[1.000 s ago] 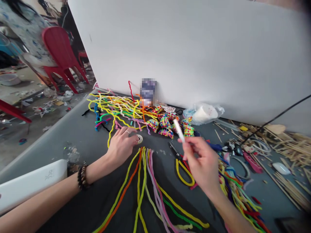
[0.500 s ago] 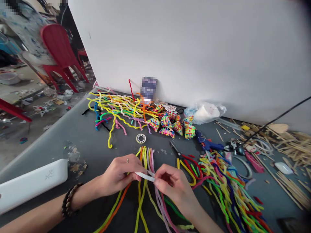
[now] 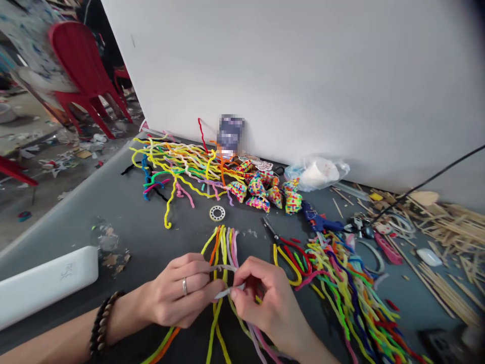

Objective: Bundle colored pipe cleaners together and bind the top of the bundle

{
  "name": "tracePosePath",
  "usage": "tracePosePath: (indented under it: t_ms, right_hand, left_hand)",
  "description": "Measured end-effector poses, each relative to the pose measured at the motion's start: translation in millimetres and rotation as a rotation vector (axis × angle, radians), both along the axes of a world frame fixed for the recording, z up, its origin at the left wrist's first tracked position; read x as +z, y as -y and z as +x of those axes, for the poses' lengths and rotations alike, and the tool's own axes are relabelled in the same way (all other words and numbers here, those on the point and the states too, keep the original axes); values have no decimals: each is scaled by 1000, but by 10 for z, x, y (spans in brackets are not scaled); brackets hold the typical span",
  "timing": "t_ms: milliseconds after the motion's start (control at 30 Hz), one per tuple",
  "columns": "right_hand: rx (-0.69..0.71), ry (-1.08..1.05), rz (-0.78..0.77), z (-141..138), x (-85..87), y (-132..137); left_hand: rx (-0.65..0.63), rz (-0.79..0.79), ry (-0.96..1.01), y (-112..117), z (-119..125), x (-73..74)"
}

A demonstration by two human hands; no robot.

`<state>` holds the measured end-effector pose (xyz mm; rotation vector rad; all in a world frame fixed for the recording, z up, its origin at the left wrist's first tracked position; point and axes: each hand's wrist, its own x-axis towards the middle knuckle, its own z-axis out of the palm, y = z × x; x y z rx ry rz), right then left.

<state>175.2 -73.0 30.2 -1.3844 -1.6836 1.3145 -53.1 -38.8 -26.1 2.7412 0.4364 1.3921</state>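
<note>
Between my hands is a thin white ring (image 3: 223, 268), partly hidden by fingers. My left hand (image 3: 185, 290), with a silver ring on one finger and a beaded bracelet at the wrist, closes on its left side. My right hand (image 3: 261, 298) pinches its right side between thumb and fingers. Yellow, orange, pink and lilac pipe cleaners (image 3: 224, 242) run beneath the hands, their far ends side by side and their near ends spreading toward me. Whether they are fastened to the ring is hidden. A small round disc with holes (image 3: 217, 213) lies just beyond them.
Scissors (image 3: 282, 247), a blue glue gun (image 3: 320, 220) and a heap of pipe cleaners (image 3: 348, 293) lie to the right, with wooden sticks (image 3: 447, 217) beyond. Several colourful woven pieces (image 3: 261, 189) and more pipe cleaners (image 3: 182, 164) lie behind. A white power bank (image 3: 49, 285) is at left.
My left hand has turned, its knuckles now facing up, and moved slightly lower. The white ring has tilted, so both its upper and lower arcs show. The view has shifted a little.
</note>
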Motion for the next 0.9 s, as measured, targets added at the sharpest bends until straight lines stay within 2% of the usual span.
tracePosePath:
  t_ms: [100,233,567,733,900]
  right_hand:
    - [13,26,79,1,54,6]
    - [45,26,137,15,66,2]
    - [-33,49,85,-8,-53,-4]
    - [58,-97,87,15,-15,-35]
    - [16,-113,56,29,-29,-51]
  left_hand:
    - [-37,-3,4,12,7,19]
    - [-104,-124,23,11,20,76]
    - [-163,-262,31,-19,60,94]
    - [-175,-358,87,-40,53,115]
    - [-228,-437,76,-59,57,123]
